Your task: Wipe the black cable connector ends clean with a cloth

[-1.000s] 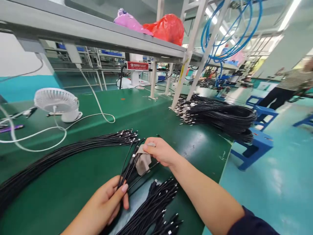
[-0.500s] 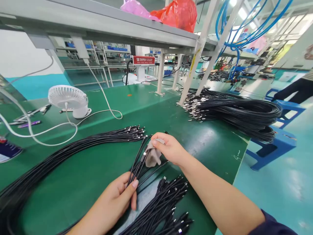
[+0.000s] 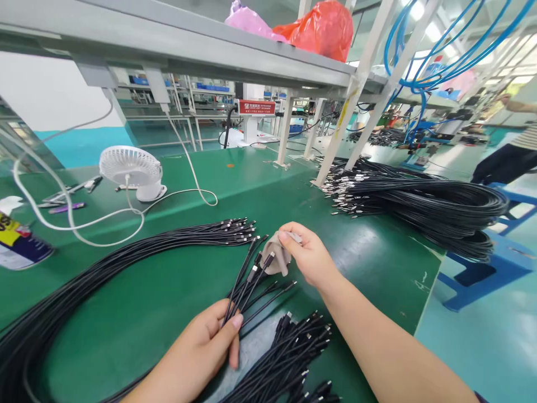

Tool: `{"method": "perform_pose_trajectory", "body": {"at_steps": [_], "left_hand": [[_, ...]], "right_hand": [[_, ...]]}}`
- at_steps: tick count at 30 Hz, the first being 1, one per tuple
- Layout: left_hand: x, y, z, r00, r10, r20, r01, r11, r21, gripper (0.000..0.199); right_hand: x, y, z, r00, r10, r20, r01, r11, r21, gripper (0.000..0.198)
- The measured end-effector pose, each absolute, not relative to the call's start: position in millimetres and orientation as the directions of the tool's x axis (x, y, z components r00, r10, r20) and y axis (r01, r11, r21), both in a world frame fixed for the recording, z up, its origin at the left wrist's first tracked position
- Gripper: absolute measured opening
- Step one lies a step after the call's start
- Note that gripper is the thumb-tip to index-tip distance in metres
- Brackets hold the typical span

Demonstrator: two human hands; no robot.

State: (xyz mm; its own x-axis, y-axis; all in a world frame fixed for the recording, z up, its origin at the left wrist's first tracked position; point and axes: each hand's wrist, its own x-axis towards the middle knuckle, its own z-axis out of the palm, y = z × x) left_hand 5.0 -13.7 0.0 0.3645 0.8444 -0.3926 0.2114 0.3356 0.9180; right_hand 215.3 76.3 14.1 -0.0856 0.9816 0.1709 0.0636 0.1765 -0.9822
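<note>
My left hand (image 3: 210,344) is closed around several black cables (image 3: 247,288), whose connector ends fan out beyond the fingers. Pinched in my right hand (image 3: 308,252) is a crumpled grey-beige cloth (image 3: 274,254), just at the tips of those cables. Whether the cloth touches a connector I cannot tell for sure. A bundle of black cables (image 3: 168,238) curves along the left of the green table, plugs pointing right. Below my hands lies another bunch of cables (image 3: 281,358) with its connectors toward the right.
A large heap of coiled cables (image 3: 403,193) lies at the right by white shelf posts (image 3: 335,137). On the left are a white fan (image 3: 132,170), white cords and a spray can (image 3: 20,243). A shelf (image 3: 188,45) spans overhead. Blue stools (image 3: 489,268) and a person (image 3: 509,148) are at the right.
The cloth in my right hand has shifted slightly off the cable ends, so more of the connectors show. My left hand keeps its hold. The whole view has swung a little left.
</note>
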Motion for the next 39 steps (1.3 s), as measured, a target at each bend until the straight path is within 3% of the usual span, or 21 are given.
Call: {"method": "perform_pose_trajectory", "body": {"at_steps": [5, 8, 14, 20, 30, 36, 39], "left_hand": [[4.1, -14.4, -4.7, 0.319, 0.887, -0.333, 0.247, 0.262, 0.933, 0.045], [2.7, -14.3, -9.1, 0.287, 0.923, -0.258, 0.246, 0.189, 0.951, 0.042], [1.1, -14.2, -12.3, 0.267, 0.933, -0.241, 0.238, 0.178, 0.955, 0.045], [3.4, -15.3, -11.0, 0.254, 0.937, -0.238, 0.231, 0.180, 0.956, 0.048], [2.2, -13.7, -10.3, 0.220, 0.944, -0.246, 0.230, 0.195, 0.954, 0.049], [1.4, -8.9, -13.9, 0.220, 0.932, -0.289, 0.212, 0.243, 0.947, 0.052], [1.6, -6.9, -12.1, 0.189, 0.931, -0.311, 0.149, 0.286, 0.947, 0.051]], "right_hand": [[217.6, 71.4, 19.3, -0.293, 0.947, 0.128, 0.141, 0.175, -0.974, 0.031], [217.8, 73.0, 14.8, -0.390, 0.920, 0.031, 0.171, 0.105, -0.980, 0.035], [211.9, 82.4, 6.0, -0.257, 0.966, -0.026, -0.015, -0.030, -0.999, 0.047], [211.1, 77.6, 14.0, -0.378, 0.919, -0.115, -0.086, -0.158, -0.984, 0.052], [218.7, 77.6, 15.1, -0.394, 0.919, -0.003, -0.023, -0.014, -1.000, 0.045], [219.1, 80.6, 15.4, -0.164, 0.984, 0.074, -0.095, 0.059, -0.994, 0.046], [221.0, 81.0, 15.2, -0.174, 0.977, 0.123, -0.097, 0.108, -0.989, 0.040]]}}
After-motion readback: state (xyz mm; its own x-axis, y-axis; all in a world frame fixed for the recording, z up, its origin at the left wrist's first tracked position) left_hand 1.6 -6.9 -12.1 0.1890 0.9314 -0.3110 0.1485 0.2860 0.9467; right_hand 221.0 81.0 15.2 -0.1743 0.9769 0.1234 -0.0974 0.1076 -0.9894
